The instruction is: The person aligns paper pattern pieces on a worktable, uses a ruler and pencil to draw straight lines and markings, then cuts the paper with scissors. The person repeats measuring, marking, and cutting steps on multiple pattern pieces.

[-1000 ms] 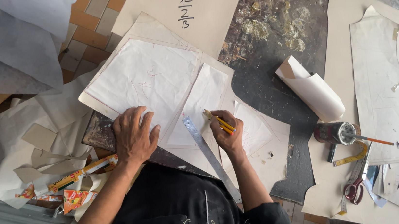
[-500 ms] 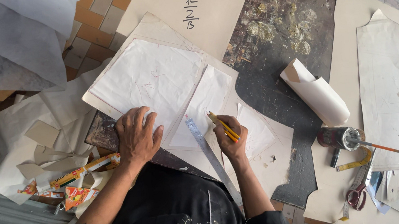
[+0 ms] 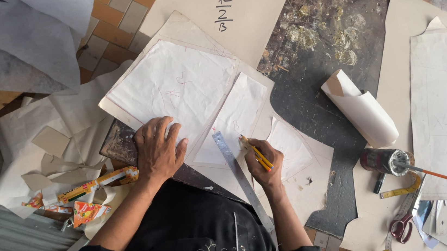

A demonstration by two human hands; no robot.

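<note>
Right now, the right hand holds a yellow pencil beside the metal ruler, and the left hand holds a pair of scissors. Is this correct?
Not quite. In the head view, the left hand holds no scissors; it lies flat, pressing on the white paper. The rest is correct: the right hand holds a yellow pencil beside the metal ruler.

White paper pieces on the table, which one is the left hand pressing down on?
The left hand presses the big white sheet, the largest and farthest left. The two smaller white pieces lie nearer the right hand, which holds a yellow pencil.
</note>
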